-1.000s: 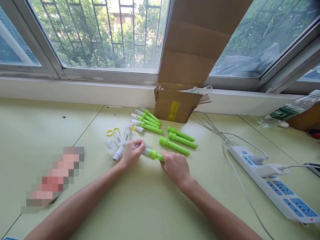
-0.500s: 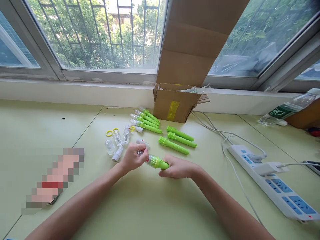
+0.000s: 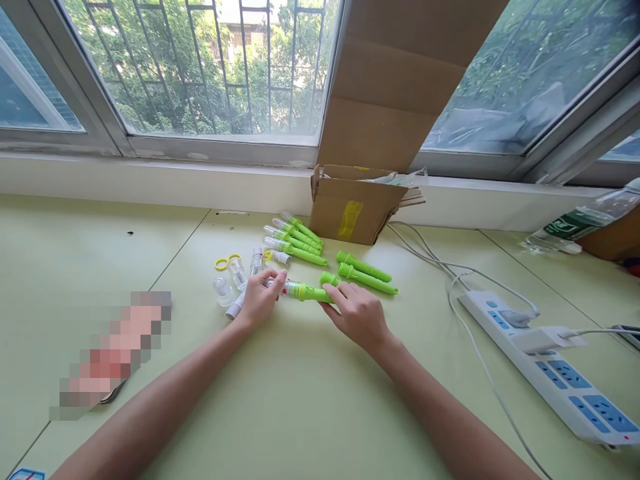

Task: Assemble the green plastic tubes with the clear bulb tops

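Green pen-like piece (image 3: 304, 291) with a clear tip lies low over the pale yellow-green table (image 3: 300, 413), held between both hands in the middle of the view. Its long axis runs nearly left to right, dipping slightly toward the right. The clear tip points left into the left hand (image 3: 260, 301), whose thumb and fingers are curled closed around it. The green shaft points right into the right hand (image 3: 357, 315), whose fingers are fairly straight, with the tips pinching the shaft's end. Each hand is nearest its own end, with the middle of the piece bare between them. Just behind the right fingertips, the ribbed head of a loose green handle (image 3: 329, 278) shows; two more green handles (image 3: 367, 273) lie near. Small clear vials (image 3: 238, 271) sit just beyond the left hand, and a cardboard box (image 3: 350, 210) stands farther back by the window sill
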